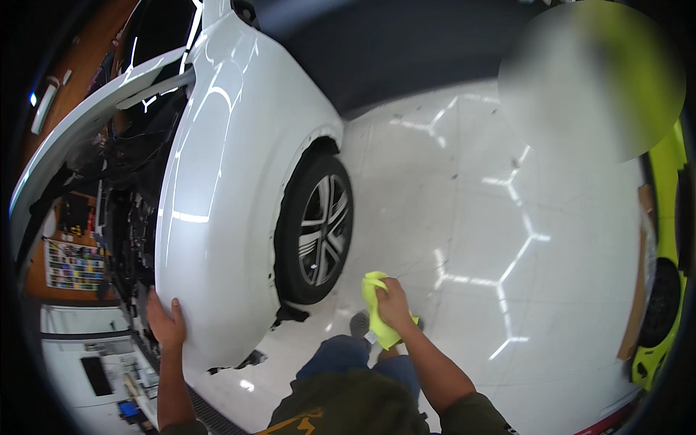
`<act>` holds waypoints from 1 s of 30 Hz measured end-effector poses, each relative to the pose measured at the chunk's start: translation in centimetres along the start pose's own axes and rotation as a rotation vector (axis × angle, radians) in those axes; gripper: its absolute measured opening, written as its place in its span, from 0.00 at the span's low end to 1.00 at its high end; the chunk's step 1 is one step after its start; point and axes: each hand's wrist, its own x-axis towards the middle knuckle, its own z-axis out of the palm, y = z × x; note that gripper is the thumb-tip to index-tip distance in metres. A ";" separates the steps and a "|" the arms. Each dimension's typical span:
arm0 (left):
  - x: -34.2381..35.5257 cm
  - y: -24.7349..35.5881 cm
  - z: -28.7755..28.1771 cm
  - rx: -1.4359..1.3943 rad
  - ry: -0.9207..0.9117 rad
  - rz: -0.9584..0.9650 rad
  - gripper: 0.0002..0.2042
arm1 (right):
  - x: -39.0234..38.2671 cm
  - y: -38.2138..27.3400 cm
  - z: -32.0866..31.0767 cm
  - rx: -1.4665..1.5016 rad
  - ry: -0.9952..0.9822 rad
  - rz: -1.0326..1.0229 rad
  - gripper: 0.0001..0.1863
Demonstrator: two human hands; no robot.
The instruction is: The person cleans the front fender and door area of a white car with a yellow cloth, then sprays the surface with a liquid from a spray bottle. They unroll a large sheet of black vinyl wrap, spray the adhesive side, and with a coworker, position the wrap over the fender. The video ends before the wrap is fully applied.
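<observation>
In the head view, a white car fender fills the left middle, with an alloy wheel in its cut-out arch. My left hand rests at the fender's lower left edge beside the engine bay, fingers apart and not visibly holding anything. My right hand is closed on a crumpled fluorescent yellow cloth, low and to the right of the wheel, held over my legs and shoes.
The raised bonnet arches at the left, above a wooden board with tools. Glossy floor reflects hexagonal lights. A dark wall or mat is behind. A lime-green car and brown cardboard line the right; a blurred round patch covers the upper right.
</observation>
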 end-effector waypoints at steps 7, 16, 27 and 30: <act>1.7 29.2 0.1 -0.994 -0.187 0.493 0.44 | 5.7 -17.3 -10.1 0.019 -0.208 -0.353 0.13; 22.5 53.7 -6.6 -1.197 -0.515 0.933 0.15 | 15.6 -19.3 -34.0 -0.061 0.088 0.024 0.14; 44.2 73.5 -22.3 -0.958 0.676 0.972 0.20 | 29.4 -23.6 -50.1 -0.003 0.062 -0.469 0.26; 54.7 76.2 -31.1 -0.972 1.156 0.737 0.20 | 32.8 -27.1 -57.6 -0.098 0.143 -0.608 0.26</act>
